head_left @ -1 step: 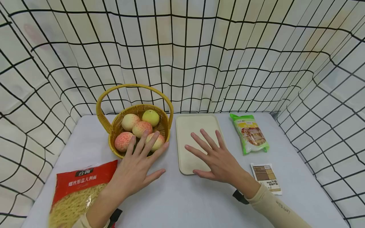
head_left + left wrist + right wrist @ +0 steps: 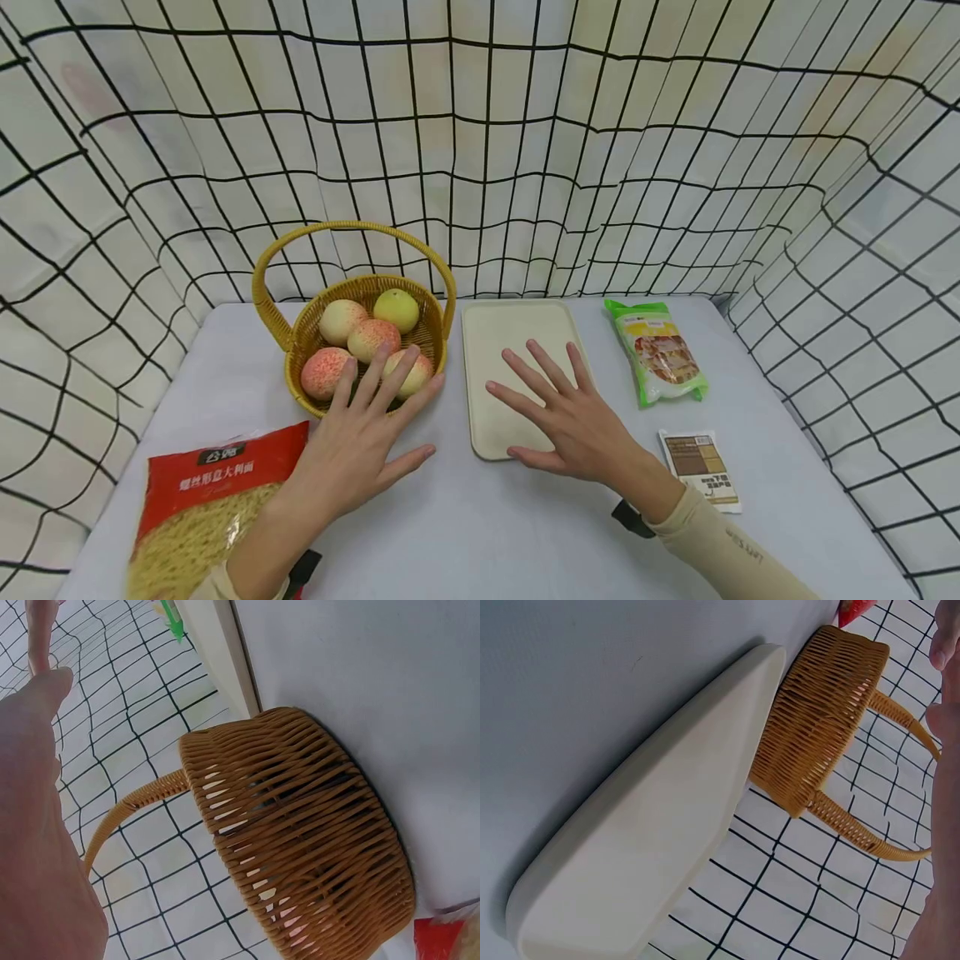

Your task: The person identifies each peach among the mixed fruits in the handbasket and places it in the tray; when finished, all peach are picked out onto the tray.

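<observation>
My left hand (image 2: 352,450) is held with its fingers spread, overlapping the front of a wicker basket (image 2: 300,398) in the head view. Inside the basket lie several peaches (image 2: 373,339) and one yellow-green fruit (image 2: 397,310). The left wrist view shows the basket's woven side (image 2: 300,832) below the hand, with a gap between them. Over the near part of a cream rectangular tray (image 2: 491,433) my right hand (image 2: 573,425) is spread out too, palm down. Neither hand holds anything. The tray's bare inner surface (image 2: 660,817) fills much of the right wrist view.
A red-topped bag of spiral pasta (image 2: 202,500) lies at the front left, partly under the left forearm in view. To the right are a green-edged food bag (image 2: 663,350) and a small brown-and-white packet (image 2: 703,467). Black netting (image 2: 487,179) over white cloth encloses the table.
</observation>
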Action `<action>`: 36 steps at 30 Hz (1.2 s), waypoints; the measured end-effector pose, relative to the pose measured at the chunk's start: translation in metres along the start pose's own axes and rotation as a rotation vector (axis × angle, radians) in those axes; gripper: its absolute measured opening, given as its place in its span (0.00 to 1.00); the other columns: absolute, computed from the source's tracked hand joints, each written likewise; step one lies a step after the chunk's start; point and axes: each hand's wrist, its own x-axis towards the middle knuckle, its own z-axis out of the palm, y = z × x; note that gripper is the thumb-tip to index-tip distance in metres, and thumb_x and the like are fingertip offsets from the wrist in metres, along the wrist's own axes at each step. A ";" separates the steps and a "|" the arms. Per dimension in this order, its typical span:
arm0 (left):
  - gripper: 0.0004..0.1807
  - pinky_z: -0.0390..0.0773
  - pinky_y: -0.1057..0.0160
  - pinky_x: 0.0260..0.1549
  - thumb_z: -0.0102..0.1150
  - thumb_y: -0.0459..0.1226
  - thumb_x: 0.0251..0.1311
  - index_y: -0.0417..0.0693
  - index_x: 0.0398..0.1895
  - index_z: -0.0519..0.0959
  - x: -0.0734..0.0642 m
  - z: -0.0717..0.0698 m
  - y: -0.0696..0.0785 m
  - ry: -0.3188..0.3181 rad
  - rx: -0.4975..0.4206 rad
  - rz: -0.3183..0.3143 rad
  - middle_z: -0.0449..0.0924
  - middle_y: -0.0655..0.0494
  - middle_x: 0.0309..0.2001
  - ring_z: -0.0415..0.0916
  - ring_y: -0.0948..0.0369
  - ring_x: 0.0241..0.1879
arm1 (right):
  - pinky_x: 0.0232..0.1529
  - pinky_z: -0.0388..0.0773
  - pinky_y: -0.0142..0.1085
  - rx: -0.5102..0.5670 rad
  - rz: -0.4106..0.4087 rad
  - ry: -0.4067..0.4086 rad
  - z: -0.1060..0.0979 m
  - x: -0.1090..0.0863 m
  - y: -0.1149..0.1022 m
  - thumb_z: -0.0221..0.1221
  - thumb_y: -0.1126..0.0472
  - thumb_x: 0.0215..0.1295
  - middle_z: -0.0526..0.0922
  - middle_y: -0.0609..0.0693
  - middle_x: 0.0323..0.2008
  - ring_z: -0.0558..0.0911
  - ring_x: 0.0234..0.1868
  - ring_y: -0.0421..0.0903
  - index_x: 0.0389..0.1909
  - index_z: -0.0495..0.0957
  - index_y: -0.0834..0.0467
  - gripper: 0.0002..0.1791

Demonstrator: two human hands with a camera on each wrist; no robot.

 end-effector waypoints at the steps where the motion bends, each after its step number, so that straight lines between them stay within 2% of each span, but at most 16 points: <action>1: 0.42 0.53 0.28 0.77 0.47 0.68 0.73 0.65 0.85 0.59 0.000 0.001 0.001 0.009 -0.002 0.005 0.45 0.51 0.88 0.38 0.42 0.88 | 0.83 0.30 0.66 0.001 0.001 0.001 0.000 0.000 0.001 0.42 0.23 0.74 0.45 0.49 0.89 0.44 0.89 0.58 0.86 0.51 0.36 0.44; 4: 0.40 0.53 0.30 0.77 0.41 0.68 0.76 0.63 0.84 0.60 0.003 0.004 0.005 0.025 -0.033 0.016 0.47 0.49 0.88 0.40 0.43 0.87 | 0.83 0.30 0.66 0.005 0.005 -0.001 0.002 -0.001 0.002 0.39 0.23 0.76 0.45 0.50 0.89 0.44 0.89 0.58 0.86 0.51 0.36 0.43; 5: 0.39 0.55 0.31 0.77 0.41 0.67 0.77 0.62 0.84 0.62 0.004 0.005 0.007 0.036 -0.051 0.024 0.51 0.48 0.87 0.45 0.43 0.86 | 0.83 0.30 0.66 0.008 0.009 0.001 0.002 -0.002 0.003 0.37 0.23 0.77 0.45 0.50 0.89 0.44 0.89 0.58 0.86 0.51 0.36 0.42; 6: 0.38 0.58 0.33 0.77 0.43 0.66 0.78 0.60 0.82 0.64 0.005 0.006 0.010 0.039 -0.072 0.029 0.55 0.47 0.85 0.51 0.43 0.84 | 0.83 0.31 0.66 0.013 0.013 0.004 0.002 -0.002 0.005 0.35 0.23 0.77 0.45 0.50 0.89 0.44 0.89 0.58 0.86 0.52 0.36 0.42; 9: 0.34 0.73 0.43 0.70 0.60 0.58 0.72 0.56 0.76 0.72 0.007 0.010 0.022 0.030 -0.140 0.052 0.75 0.48 0.71 0.72 0.49 0.71 | 0.83 0.32 0.67 0.029 0.026 0.008 0.001 -0.001 0.007 0.32 0.23 0.77 0.44 0.51 0.89 0.44 0.89 0.58 0.85 0.53 0.36 0.42; 10: 0.32 0.77 0.47 0.66 0.65 0.56 0.70 0.55 0.73 0.75 0.008 0.013 0.026 0.012 -0.160 0.060 0.80 0.50 0.64 0.77 0.51 0.64 | 0.83 0.33 0.68 0.036 0.031 0.010 0.000 0.000 0.008 0.31 0.22 0.77 0.44 0.51 0.89 0.44 0.89 0.58 0.85 0.53 0.36 0.42; 12: 0.27 0.84 0.54 0.54 0.68 0.53 0.69 0.54 0.67 0.79 0.011 0.019 0.034 -0.052 -0.181 0.074 0.85 0.56 0.51 0.83 0.57 0.52 | 0.83 0.35 0.69 0.058 0.037 0.013 -0.001 0.003 0.009 0.32 0.23 0.77 0.45 0.51 0.89 0.45 0.89 0.58 0.85 0.53 0.36 0.42; 14: 0.24 0.85 0.58 0.45 0.68 0.53 0.69 0.54 0.63 0.81 0.013 0.026 0.041 -0.141 -0.196 0.088 0.86 0.59 0.43 0.84 0.60 0.43 | 0.83 0.40 0.68 0.086 0.035 0.013 -0.002 0.008 0.011 0.35 0.25 0.78 0.46 0.51 0.88 0.47 0.89 0.56 0.85 0.54 0.37 0.40; 16: 0.22 0.84 0.58 0.39 0.68 0.52 0.69 0.53 0.60 0.81 0.017 0.034 0.046 -0.221 -0.204 0.105 0.87 0.59 0.40 0.86 0.60 0.39 | 0.83 0.45 0.66 0.123 0.026 0.014 -0.003 0.016 0.013 0.41 0.28 0.80 0.49 0.51 0.88 0.51 0.88 0.55 0.85 0.54 0.38 0.38; 20: 0.20 0.83 0.57 0.37 0.69 0.50 0.68 0.53 0.57 0.80 0.025 0.050 0.056 -0.299 -0.217 0.141 0.88 0.59 0.40 0.87 0.58 0.38 | 0.81 0.59 0.61 0.200 -0.003 0.016 -0.003 0.037 0.014 0.54 0.38 0.79 0.57 0.52 0.85 0.61 0.85 0.54 0.84 0.57 0.41 0.37; 23: 0.20 0.83 0.57 0.37 0.71 0.49 0.66 0.53 0.56 0.81 0.030 0.058 0.060 -0.302 -0.206 0.155 0.87 0.59 0.39 0.87 0.58 0.38 | 0.79 0.64 0.59 0.249 -0.022 0.012 -0.002 0.055 0.013 0.58 0.42 0.78 0.62 0.53 0.83 0.65 0.82 0.54 0.82 0.61 0.43 0.36; 29: 0.16 0.80 0.60 0.30 0.73 0.49 0.64 0.53 0.48 0.82 0.032 0.070 0.064 -0.306 -0.175 0.169 0.84 0.61 0.34 0.85 0.60 0.33 | 0.76 0.70 0.53 0.349 -0.037 -0.053 0.004 0.098 0.002 0.58 0.42 0.79 0.67 0.53 0.80 0.71 0.79 0.53 0.80 0.65 0.44 0.32; 36: 0.11 0.77 0.61 0.25 0.72 0.43 0.64 0.53 0.43 0.80 0.031 0.078 0.064 -0.227 -0.170 0.157 0.83 0.61 0.30 0.83 0.61 0.28 | 0.77 0.70 0.52 0.424 -0.086 -0.138 0.006 0.144 -0.012 0.60 0.46 0.79 0.72 0.56 0.77 0.73 0.77 0.54 0.77 0.70 0.48 0.30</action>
